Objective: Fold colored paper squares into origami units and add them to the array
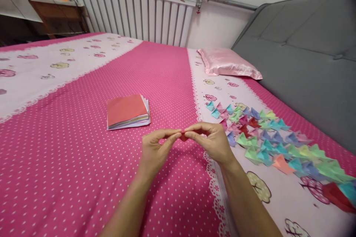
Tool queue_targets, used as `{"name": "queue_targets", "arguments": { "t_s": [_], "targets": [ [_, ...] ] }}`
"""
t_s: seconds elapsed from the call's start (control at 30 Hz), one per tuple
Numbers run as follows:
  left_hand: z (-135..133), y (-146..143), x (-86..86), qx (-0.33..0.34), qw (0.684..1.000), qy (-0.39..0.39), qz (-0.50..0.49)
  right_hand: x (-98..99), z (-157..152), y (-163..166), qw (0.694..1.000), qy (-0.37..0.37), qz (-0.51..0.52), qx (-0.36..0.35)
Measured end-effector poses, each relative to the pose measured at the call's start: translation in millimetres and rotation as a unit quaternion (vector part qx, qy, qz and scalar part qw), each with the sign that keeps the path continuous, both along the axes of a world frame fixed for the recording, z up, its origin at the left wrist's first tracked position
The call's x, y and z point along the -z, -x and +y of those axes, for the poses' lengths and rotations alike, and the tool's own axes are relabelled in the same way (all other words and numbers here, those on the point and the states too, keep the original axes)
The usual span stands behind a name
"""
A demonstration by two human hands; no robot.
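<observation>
A pink bedspread (167, 77), white-dotted and lace-patterned, carries a squarish, slightly fanned paper stack (128, 111) and, to the right, rows of crisp, pointed paper boats (267, 146). Between the hands, above the bedspread, sits a small red paper piece (183, 137), wedge-shaped and creased. The left hand (155, 149) and right hand (215, 141) pinch its opposite sides, thumb and index fingers (170, 132) closed to the paper's thickness.

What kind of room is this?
Probably a bedroom: there's a pink, white-dotted cloth bedspread, a shiny light-pink pillow and, behind it, what looks like a padded grey headboard.
</observation>
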State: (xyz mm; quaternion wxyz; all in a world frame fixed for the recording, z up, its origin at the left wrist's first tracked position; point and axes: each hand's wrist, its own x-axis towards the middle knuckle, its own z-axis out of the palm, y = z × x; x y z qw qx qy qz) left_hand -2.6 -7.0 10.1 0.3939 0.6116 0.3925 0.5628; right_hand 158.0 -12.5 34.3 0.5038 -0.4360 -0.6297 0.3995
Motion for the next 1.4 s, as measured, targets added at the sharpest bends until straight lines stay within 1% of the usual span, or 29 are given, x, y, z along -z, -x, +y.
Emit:
{"name": "queue_targets", "arguments": {
  "t_s": [0.1, 0.2, 0.37, 0.43, 0.6, 0.7, 0.87, 1.1, 1.4],
  "targets": [
    [-0.2, -1.2, 0.3, 0.000, 1.000, -0.002, 0.005, -0.4, -0.3, 1.2, 1.000, -0.020, -0.013, 0.019],
    [-0.2, -2.6, -0.1, 0.008, 1.000, 0.023, -0.003, 4.3, 1.5, 1.9, 1.000, -0.016, 0.004, 0.022],
    [1.5, -5.3, 0.8, 0.060, 0.996, 0.068, -0.021, 13.1, 4.9, 5.2, 0.996, -0.014, 0.052, 0.067],
    [3.1, -5.3, 1.5, 0.070, 0.993, 0.087, -0.048, 13.3, 4.8, 7.0, 0.996, -0.011, 0.065, 0.055],
    [6.3, -3.2, 1.5, 0.069, 0.986, 0.111, -0.106, 8.9, 2.5, 9.2, 0.996, 0.010, 0.082, -0.013],
    [6.6, -2.5, 1.5, 0.066, 0.982, 0.125, -0.123, 8.1, 1.8, 8.7, 0.995, 0.029, 0.094, -0.030],
    [6.6, -2.0, 2.1, 0.068, 0.983, 0.129, -0.108, 10.4, 3.1, 8.0, 0.994, 0.057, 0.092, -0.025],
    [5.7, -2.9, 0.2, 0.080, 0.986, 0.122, -0.086, 14.4, 5.5, 7.0, 0.988, 0.086, 0.118, -0.052],
    [6.1, -1.9, -1.1, 0.070, 0.989, 0.106, -0.075, 13.3, 4.1, 6.3, 0.984, 0.094, 0.135, -0.067]
  ]
}}
